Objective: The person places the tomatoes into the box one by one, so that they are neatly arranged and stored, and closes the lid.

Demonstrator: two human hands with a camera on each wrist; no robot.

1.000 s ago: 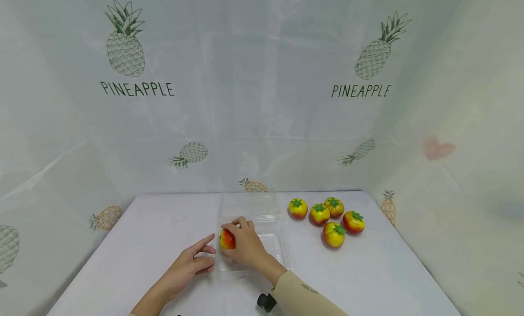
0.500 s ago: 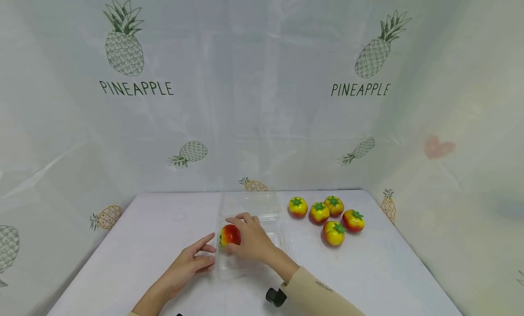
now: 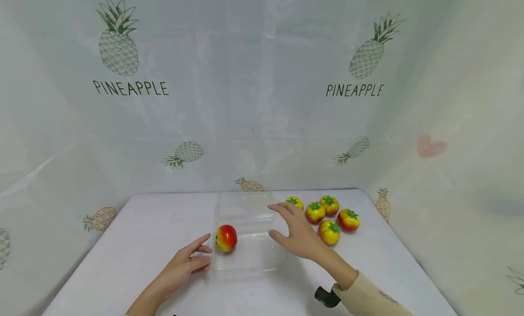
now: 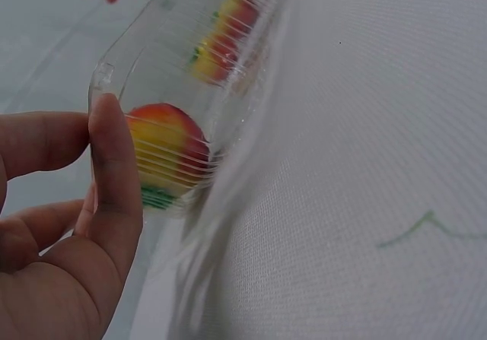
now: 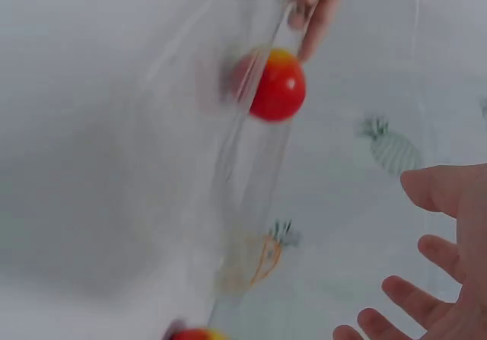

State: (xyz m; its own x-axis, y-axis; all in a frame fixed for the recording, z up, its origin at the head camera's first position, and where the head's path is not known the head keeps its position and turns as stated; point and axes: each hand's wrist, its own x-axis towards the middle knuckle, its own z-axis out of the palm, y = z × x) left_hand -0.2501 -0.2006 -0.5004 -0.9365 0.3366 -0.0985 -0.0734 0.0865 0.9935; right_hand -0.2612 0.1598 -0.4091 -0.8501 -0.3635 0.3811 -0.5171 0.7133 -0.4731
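Note:
A red and yellow persimmon (image 3: 226, 238) with a green calyx lies on its side in the left part of a clear plastic clamshell box (image 3: 254, 263). The box's lid (image 3: 244, 202) is folded back behind it. My left hand (image 3: 183, 267) rests its fingertips against the box's left wall; in the left wrist view the fingers (image 4: 114, 154) touch the clear rim. My right hand (image 3: 300, 234) hovers over the box's right side, fingers spread and holding nothing. It partly hides one persimmon (image 3: 294, 201). The right wrist view also shows the boxed persimmon (image 5: 280, 87).
Right of the box, several more persimmons (image 3: 329, 233) stand in a loose group, calyxes up. The white table (image 3: 163, 216) ends at a pineapple-print curtain (image 3: 254, 102). A black device (image 3: 327, 297) sits at the right wrist.
My right hand has let go of the persimmon, leaving it in the box, and moved right towards the other persimmons. The left hand has stayed at the box's left side.

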